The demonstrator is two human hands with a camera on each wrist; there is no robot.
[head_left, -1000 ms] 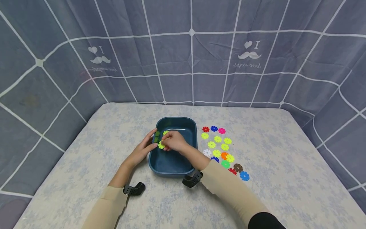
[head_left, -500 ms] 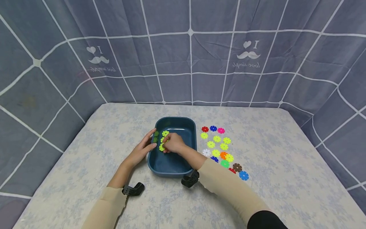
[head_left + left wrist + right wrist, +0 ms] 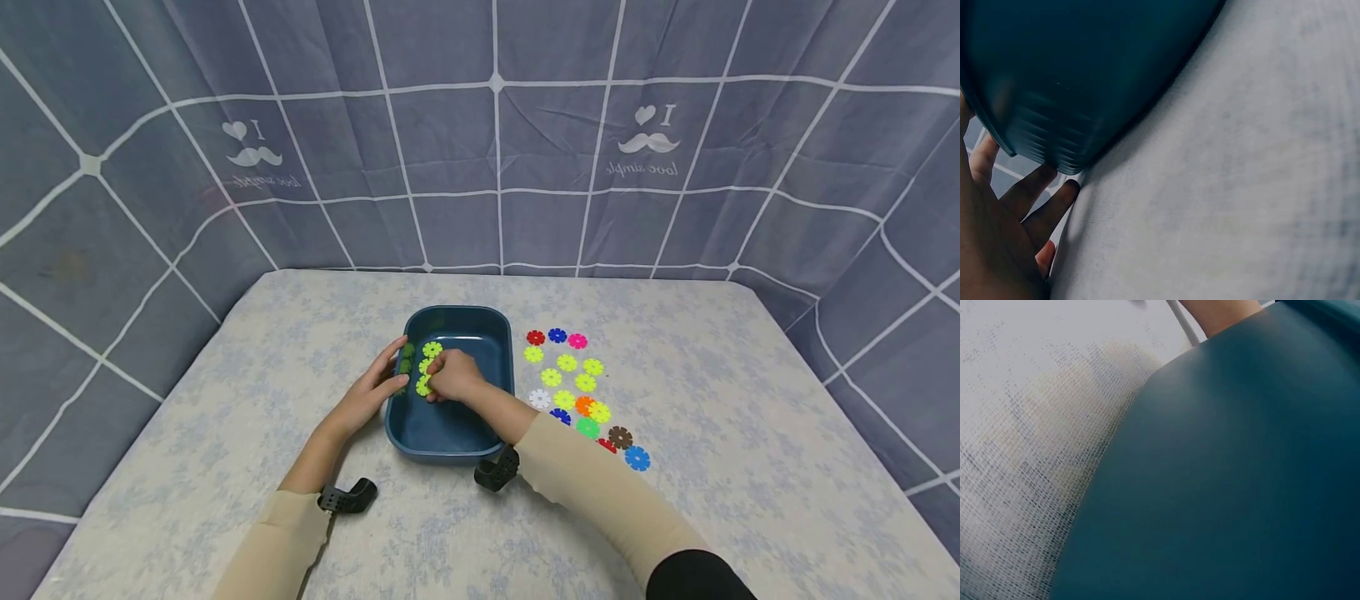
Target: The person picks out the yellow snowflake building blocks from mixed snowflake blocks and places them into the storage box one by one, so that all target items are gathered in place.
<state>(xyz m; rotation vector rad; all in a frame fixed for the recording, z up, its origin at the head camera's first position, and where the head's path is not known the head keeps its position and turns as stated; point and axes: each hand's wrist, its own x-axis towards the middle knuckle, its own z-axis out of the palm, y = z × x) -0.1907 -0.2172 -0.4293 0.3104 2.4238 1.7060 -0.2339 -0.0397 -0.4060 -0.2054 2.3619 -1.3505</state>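
A dark teal plastic bin (image 3: pixel 450 437) stands on the table. My left hand (image 3: pixel 367 396) rests against its left side. In the left wrist view the spread fingers (image 3: pixel 1054 212) reach the bin's ribbed outer wall (image 3: pixel 1054 125). My right hand (image 3: pixel 456 377) is inside the bin, fingers bent. Its fingertips pinch the edge of a yellow snowflake disc (image 3: pixel 423 387), the nearest of a short column. Farther up that column lies another yellow snowflake disc (image 3: pixel 432 349). Dim green patches (image 3: pixel 406 360) show along the inner left wall. The right wrist view holds mostly the bin's outer wall (image 3: pixel 1210 475).
Right of the bin lie several loose snowflake discs: many yellow (image 3: pixel 566 362), a white disc (image 3: pixel 539 399), an orange disc (image 3: pixel 584 406), a brown disc (image 3: pixel 620 437) and a light blue disc (image 3: pixel 637 458). A grey curtain (image 3: pixel 555 167) hangs behind the table (image 3: pixel 427 542).
My right hand has lowered a yellow disc slightly toward me, to the near end of the column. Its fingers have stayed there since. The left hand keeps its place at the bin.
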